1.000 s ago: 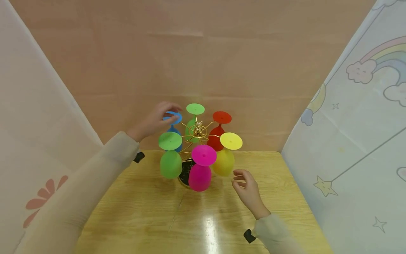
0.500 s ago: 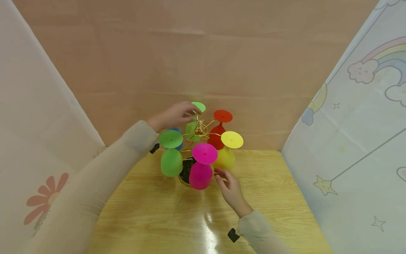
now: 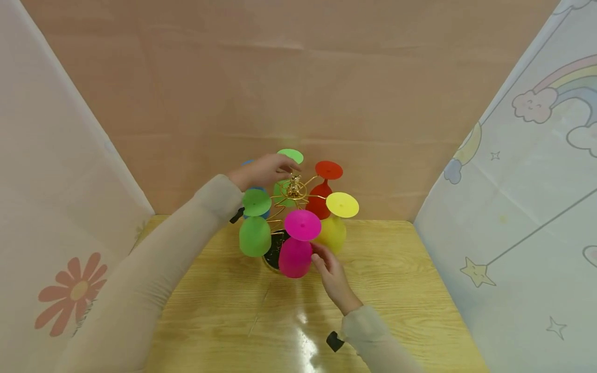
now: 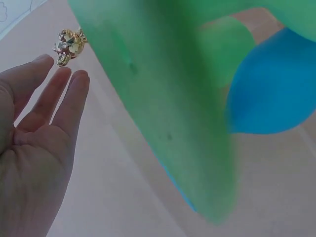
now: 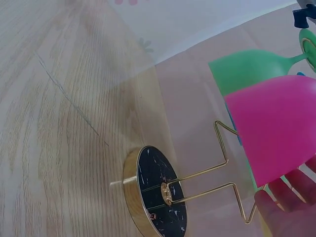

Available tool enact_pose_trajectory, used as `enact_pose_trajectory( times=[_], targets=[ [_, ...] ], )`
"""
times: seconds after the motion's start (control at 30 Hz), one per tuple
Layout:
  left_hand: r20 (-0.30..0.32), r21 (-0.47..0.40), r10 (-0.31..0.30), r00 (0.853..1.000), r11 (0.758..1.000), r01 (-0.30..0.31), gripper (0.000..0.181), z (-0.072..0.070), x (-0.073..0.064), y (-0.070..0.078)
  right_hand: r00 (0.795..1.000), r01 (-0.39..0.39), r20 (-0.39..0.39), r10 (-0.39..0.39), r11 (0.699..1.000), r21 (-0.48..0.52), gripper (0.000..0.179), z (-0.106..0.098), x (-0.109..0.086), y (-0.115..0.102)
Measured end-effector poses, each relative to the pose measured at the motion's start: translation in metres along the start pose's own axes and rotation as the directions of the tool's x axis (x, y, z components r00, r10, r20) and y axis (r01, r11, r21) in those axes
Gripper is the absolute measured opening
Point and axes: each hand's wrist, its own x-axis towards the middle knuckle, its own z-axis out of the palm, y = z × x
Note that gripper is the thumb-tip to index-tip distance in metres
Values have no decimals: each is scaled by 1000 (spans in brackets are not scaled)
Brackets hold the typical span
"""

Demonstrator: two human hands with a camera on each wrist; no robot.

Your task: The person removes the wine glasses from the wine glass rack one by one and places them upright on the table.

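Note:
Several plastic goblets hang upside down by their feet from a gold wire stand with a black round base (image 5: 160,187). A gold bear ornament (image 3: 295,185) tops the stand. My left hand (image 3: 268,170) reaches over the blue goblet (image 3: 254,210), fingertips close to the bear. In the left wrist view, a green goblet (image 4: 158,113) fills the middle, beside extended fingers. My right hand (image 3: 335,280) is at the right side of the pink goblet (image 3: 295,259), its fingertips at the bowl and partly hidden behind it. The yellow goblet (image 3: 332,234) hangs just behind that hand.
A red goblet (image 3: 319,202) hangs at the back right, another green one (image 3: 255,237) at the front left. The stand is on a wooden table (image 3: 396,290). A brown backdrop (image 3: 373,93) and printed side sheets (image 3: 522,207) enclose it.
My left hand has moved right, from the blue goblet's foot to near the bear. My right hand has moved left to the pink goblet. The front green goblet has shifted slightly right.

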Motion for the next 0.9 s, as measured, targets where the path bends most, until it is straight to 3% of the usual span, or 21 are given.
enact_pose_trajectory(
  times=[0.2,0.43,0.9],
  targets=[
    [29,1,8,1000,1000,-9,39,6,4,1,997,-74,34,71,993,93,56,3,1,2],
    [20,44,36,999,998,-37,36,11,4,1,987,-162,24,161,984,72,74,10,4,4],
    [-61,32,4,998,999,-2,32,17,3,6,989,-150,14,150,988,27,79,10,2,11]
  ],
)
